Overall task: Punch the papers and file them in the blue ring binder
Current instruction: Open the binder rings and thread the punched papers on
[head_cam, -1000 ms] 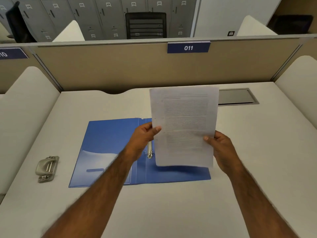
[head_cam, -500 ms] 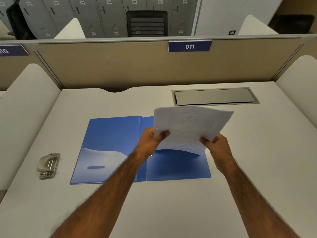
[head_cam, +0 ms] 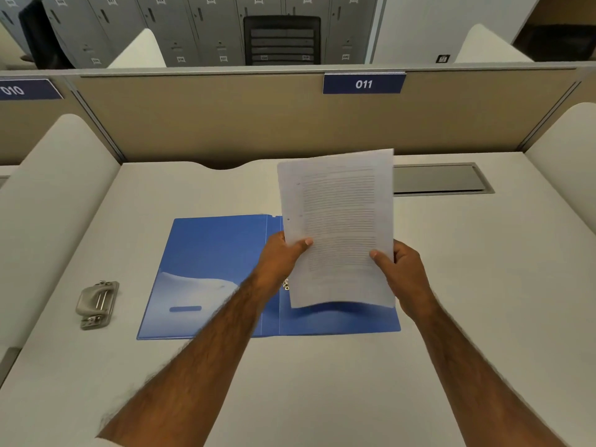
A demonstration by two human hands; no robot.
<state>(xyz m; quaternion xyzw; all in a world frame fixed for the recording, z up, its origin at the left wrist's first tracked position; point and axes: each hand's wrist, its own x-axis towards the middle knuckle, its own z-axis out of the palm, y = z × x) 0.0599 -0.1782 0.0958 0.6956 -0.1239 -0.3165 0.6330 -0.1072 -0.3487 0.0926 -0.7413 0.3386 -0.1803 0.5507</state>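
Note:
A stack of printed white papers stands nearly upright above the right half of the open blue ring binder, which lies flat on the desk. My left hand pinches the stack's lower left edge and my right hand holds its lower right edge. A punched hole shows near the papers' left margin. The binder's metal rings peek out just below my left hand. The grey hole punch sits on the desk left of the binder, apart from both hands.
The white desk is bounded by a beige partition at the back and white side dividers. A metal cable hatch lies at the back right, partly behind the papers.
The papers were tipped flat and low over the binder half a second ago; now both hands have raised them upright again, facing me.

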